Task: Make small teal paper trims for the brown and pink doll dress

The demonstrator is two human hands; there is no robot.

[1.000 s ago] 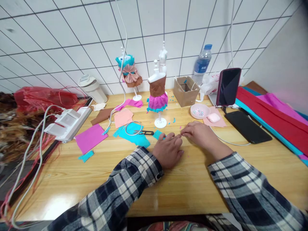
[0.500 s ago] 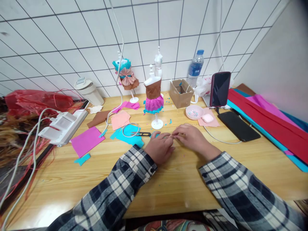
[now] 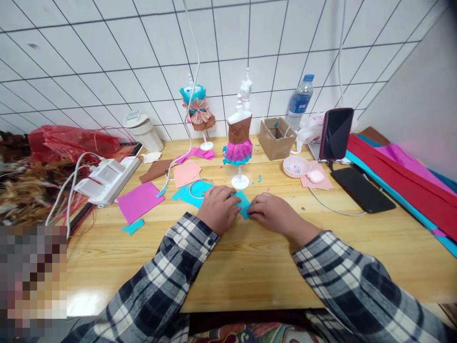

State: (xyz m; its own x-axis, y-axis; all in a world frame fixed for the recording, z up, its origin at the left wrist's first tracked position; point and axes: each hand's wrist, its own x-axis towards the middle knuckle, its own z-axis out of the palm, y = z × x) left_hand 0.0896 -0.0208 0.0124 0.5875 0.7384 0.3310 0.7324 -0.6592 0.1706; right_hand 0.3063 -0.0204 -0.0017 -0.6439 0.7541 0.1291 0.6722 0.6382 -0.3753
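Observation:
Both my hands rest on the wooden table [image 3: 250, 267], close together, around a small teal paper piece [image 3: 243, 204]. My left hand [image 3: 218, 208] has its fingers curled and grips the paper's left edge. My right hand [image 3: 273, 213] pinches its right edge with thumb and fingers. Just beyond them stands a small white mannequin [image 3: 239, 143] in a brown top and a magenta skirt with teal trim. A larger teal sheet [image 3: 193, 194] with a wire ring and black scissors lies left of my left hand, partly hidden by it.
A second dressed mannequin [image 3: 197, 112], a cardboard box [image 3: 276, 137], a pink bead dish [image 3: 296, 166], earbud case, water bottle, propped phone [image 3: 336, 133] and flat phone [image 3: 362, 189] stand behind. Magenta paper [image 3: 139, 201], a power strip [image 3: 107, 177] and cables lie left. Paper rolls [image 3: 403, 183] lie right.
My hands moved from pinching something tiny between the fingertips to holding the teal paper piece. The camera view shifted slightly.

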